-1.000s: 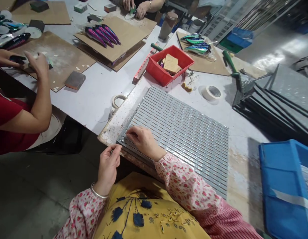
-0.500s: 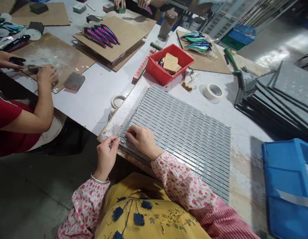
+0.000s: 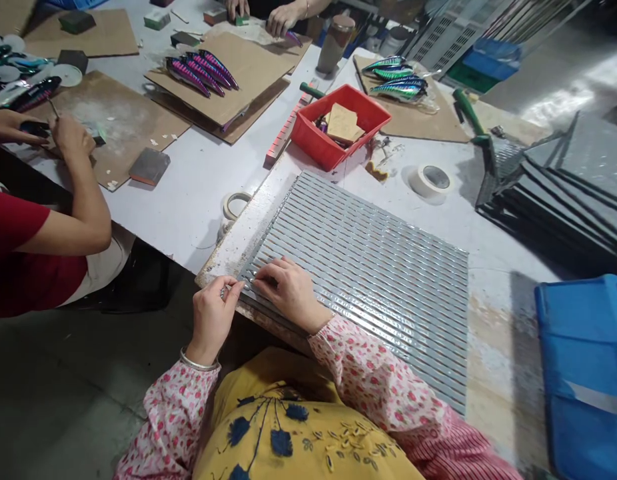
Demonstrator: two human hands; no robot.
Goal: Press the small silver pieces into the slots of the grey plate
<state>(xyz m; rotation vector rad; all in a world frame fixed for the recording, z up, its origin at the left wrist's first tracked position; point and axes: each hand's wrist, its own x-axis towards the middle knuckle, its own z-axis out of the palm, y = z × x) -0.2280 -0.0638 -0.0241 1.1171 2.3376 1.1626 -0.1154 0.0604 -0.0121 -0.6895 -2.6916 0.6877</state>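
Note:
A flat grey panel (image 3: 368, 267) with many narrow shiny strips in rows lies in front of me on the worn table corner. At its near-left corner my left hand (image 3: 214, 313) is closed, thumb pressed to the fingers in a pinch; whatever sits between the fingertips is too small to name. Just right of it, my right hand (image 3: 291, 293) rests over the panel's strips, fingers bent and thumb drawn toward them at a strip end. Its fingertips are partly hidden, so I cannot make out what they pinch.
Behind the panel stands a red bin (image 3: 341, 127) with a yellow sponge-like block. Tape rolls (image 3: 432, 181) lie nearby. Stacked dark panels (image 3: 573, 193) and a blue bin (image 3: 583, 373) are at right. At left, a co-worker's hand (image 3: 71, 137) works over cardboard; fishing lures (image 3: 203, 72) lie beyond.
My right hand has shifted slightly right and down, and its fingers still bend at the strips. My left hand stays almost in place. The co-worker's hand at left has moved left and up.

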